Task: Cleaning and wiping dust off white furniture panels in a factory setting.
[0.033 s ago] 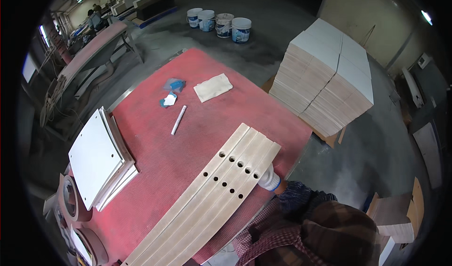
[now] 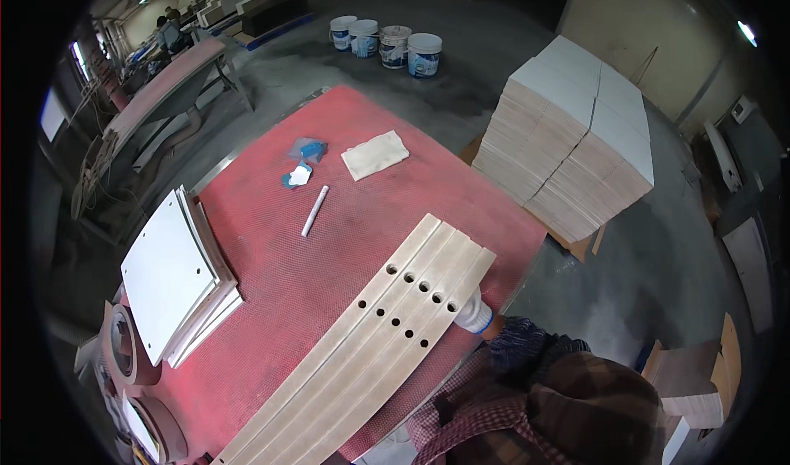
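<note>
Several long curved pale wooden slats [image 2: 370,341] lie side by side on the red mesh-topped table [image 2: 346,218], each drilled with a few holes near the far end. My right hand [image 2: 473,315], in a white glove with a blue cuff, grips the right edge of the slats near the holes; its fingers are hidden under the wood. My left hand is out of sight below my plaid sleeve.
A white marker [image 2: 314,210], blue scraps [image 2: 302,162] and a beige cloth [image 2: 374,155] lie on the table's far half. White drilled panels [image 2: 173,272] are stacked at its left edge. A tall stack of boards [image 2: 572,136] stands to the right, and several paint buckets [image 2: 387,44] stand beyond.
</note>
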### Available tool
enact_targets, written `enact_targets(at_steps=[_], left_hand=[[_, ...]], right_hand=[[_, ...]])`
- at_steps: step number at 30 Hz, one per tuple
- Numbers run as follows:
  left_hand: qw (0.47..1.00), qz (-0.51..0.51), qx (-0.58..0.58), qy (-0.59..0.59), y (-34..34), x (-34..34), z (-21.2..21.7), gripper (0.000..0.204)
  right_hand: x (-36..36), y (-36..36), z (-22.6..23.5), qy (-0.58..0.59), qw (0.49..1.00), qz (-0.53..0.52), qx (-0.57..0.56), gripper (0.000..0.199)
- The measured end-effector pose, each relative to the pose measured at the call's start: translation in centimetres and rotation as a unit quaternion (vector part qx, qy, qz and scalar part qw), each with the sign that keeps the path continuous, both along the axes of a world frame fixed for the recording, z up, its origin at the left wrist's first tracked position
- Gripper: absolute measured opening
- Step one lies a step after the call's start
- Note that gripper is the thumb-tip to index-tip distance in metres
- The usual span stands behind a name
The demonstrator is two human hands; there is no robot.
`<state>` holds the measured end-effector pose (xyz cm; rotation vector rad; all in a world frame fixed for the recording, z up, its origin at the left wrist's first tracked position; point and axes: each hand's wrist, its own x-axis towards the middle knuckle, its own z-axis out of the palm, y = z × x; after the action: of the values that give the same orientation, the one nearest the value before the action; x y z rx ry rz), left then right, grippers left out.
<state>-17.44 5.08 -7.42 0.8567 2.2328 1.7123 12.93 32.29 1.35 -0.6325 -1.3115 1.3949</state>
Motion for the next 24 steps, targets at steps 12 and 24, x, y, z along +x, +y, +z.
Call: enact_targets(at_steps=[12, 24], left_hand=[[0.999, 0.044, 0.0, -0.029, 1.7, 2.5, 2.6, 0.042], [0.998, 0.034, 0.001, -0.052, 7.9, 4.1, 3.3, 0.043]], right_hand=[[2.1, 3.4, -1.9, -0.161, 0.986, -0.002, 0.034, 0.08], [2.1, 4.0, -4.0, -0.113, 0.99, -0.018, 0.082, 0.079]])
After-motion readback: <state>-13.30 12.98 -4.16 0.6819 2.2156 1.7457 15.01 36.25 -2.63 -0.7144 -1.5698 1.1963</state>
